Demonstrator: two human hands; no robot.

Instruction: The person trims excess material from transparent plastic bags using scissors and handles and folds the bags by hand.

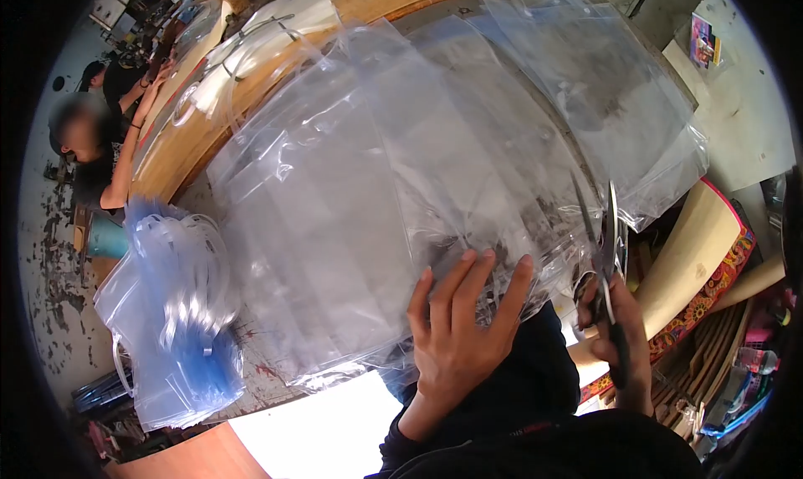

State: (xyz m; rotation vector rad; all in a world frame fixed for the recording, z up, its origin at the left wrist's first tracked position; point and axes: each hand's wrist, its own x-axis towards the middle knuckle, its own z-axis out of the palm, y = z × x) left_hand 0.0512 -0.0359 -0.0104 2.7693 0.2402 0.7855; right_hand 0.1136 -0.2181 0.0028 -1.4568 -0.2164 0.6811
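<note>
Glossy plastic bags [322, 203], metal scissors [606, 261]

Wearer's hands [458, 332]: two; scissors [608, 257]: one; clear bags [322, 203]: many.

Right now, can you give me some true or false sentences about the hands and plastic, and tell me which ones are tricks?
1. The right hand holds scissors. True.
2. The scissors' blades are pressed together. False: they are spread apart.
3. The left hand is over clear plastic. True.
4. A bluish bundle lies at the picture's left. True.
5. Nobody else is in the picture. False: another person is at the picture's left.
</note>
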